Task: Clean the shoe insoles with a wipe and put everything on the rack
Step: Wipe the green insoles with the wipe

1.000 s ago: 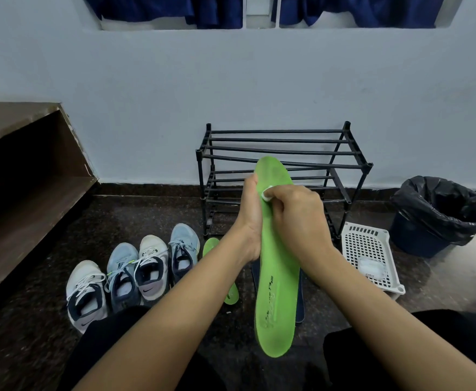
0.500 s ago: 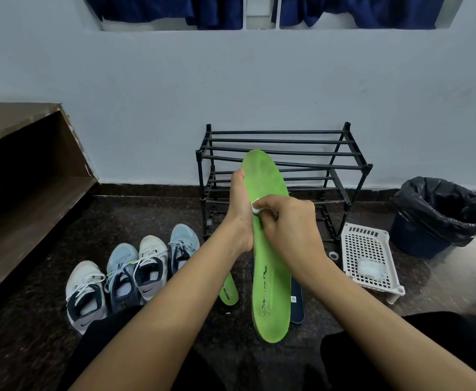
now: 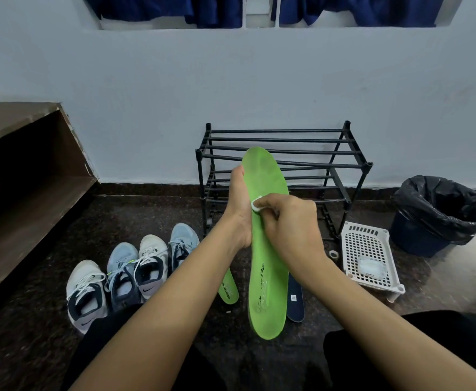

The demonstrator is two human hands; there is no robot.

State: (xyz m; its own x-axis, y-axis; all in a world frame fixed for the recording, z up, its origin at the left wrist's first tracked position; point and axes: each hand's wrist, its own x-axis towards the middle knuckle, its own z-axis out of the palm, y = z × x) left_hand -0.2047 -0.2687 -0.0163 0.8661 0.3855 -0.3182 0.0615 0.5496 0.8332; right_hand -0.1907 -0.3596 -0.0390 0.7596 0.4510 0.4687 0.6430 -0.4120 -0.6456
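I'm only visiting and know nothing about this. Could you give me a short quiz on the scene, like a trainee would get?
1. The left hand grips the green insole. What do the right hand's fingers pinch against it? A) a wipe B) a shoelace C) a brush
2. True or false: the bin stands right of the rack.
3. How many shoes stand on the floor?
Key: 1 A; 2 true; 3 four.

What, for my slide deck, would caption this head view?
Left hand holds a green insole; right hand presses a white wipe on it, rack behind.
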